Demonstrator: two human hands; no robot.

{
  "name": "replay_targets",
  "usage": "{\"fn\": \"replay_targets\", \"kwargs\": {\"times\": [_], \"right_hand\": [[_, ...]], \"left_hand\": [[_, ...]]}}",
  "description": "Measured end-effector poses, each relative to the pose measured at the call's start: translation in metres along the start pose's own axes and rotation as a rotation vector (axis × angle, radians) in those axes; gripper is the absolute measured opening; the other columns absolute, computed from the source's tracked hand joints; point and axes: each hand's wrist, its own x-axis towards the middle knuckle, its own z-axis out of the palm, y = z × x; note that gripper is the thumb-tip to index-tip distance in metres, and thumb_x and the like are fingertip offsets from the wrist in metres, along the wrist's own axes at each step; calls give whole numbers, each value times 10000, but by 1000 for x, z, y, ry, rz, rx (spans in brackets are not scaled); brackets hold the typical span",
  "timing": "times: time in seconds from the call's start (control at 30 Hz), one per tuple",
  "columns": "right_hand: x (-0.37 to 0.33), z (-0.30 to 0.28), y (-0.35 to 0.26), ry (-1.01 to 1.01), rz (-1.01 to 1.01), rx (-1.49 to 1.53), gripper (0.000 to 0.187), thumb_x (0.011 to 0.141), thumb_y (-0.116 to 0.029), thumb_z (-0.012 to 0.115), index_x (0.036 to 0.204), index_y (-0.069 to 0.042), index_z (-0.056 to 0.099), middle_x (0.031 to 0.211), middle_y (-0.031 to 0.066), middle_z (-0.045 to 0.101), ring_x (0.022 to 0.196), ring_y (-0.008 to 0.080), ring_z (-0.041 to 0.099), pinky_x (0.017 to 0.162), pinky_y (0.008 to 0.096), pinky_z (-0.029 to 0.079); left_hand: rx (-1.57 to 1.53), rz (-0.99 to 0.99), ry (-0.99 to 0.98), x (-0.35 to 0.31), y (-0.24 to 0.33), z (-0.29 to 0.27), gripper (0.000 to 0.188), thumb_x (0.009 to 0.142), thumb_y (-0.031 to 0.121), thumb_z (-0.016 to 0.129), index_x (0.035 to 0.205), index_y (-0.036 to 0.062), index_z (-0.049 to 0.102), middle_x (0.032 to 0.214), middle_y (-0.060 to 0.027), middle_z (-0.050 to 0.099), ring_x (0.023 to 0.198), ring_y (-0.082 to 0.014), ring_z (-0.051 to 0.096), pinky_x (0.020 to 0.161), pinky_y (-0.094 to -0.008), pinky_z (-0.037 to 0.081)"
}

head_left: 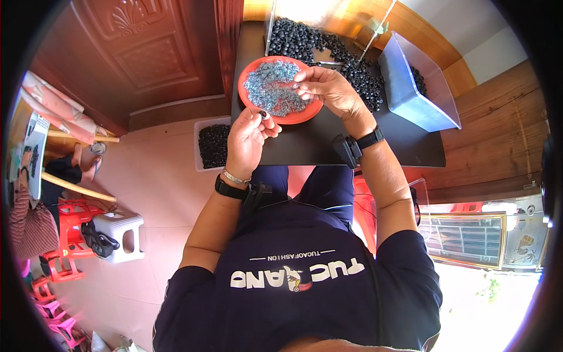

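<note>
My left hand (246, 138) is closed on a small round black part (263, 114), held between thumb and fingers at the near edge of a red-orange bowl (243, 97). Many small silvery metal pieces (271, 82) fill the bowl; their exact kind is too small to tell. Above the bowl's right side, my right hand (333, 92) pinches thumb and forefinger together on a tiny piece (297, 85), seemingly metal. Beyond the bowl lies a heap of black round parts (291, 41), spreading right across the dark table (346, 141).
A translucent bluish bin (410, 88) with black parts inside stands tilted at the table's right. Below the table's left edge, a white tub (198, 161) holds more black parts. A thin rod (378, 30) rises behind the heap. Stools (120, 232) and another person (35, 226) are at far left.
</note>
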Motion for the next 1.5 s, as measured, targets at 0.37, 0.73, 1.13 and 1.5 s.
{"fn": "replay_targets", "kwargs": {"times": [0.37, 0.73, 1.13, 1.5], "right_hand": [[-22, 25, 7, 118, -156, -38, 174, 826, 0, 675, 998, -4, 650, 896, 52, 674, 791, 115, 635, 728, 240, 514], [-23, 36, 20, 353, -389, -862, 131, 843, -102, 663, 949, -28, 683, 833, 74, 657, 733, 147, 624, 684, 271, 499], [38, -96, -1, 543, -42, -1373, 233, 775, -299, 606, 865, -121, 726, 878, 131, 690, 874, 322, 646, 821, 413, 506], [70, -106, 28, 448, -6, -1562, 192, 739, -274, 643, 801, -105, 712, 828, 154, 679, 815, 329, 652, 761, 421, 517]], "left_hand": [[48, 0, -43, 2, 0, 1, 188, 949, 192, 437, 996, 42, 540, 867, -77, 573, 838, -235, 602, 752, -326, 467], [78, -10, -48, 2, 0, 1, 184, 952, 187, 430, 999, 43, 534, 857, -80, 562, 830, -236, 593, 755, -334, 461], [121, 13, -44, 0, 2, 7, 166, 985, 161, 412, 994, 41, 525, 841, -77, 567, 798, -227, 608, 734, -329, 475], [196, 14, -24, 1, 0, 7, 170, 977, 170, 398, 976, 44, 512, 850, -81, 547, 813, -230, 581, 741, -340, 442]]}}
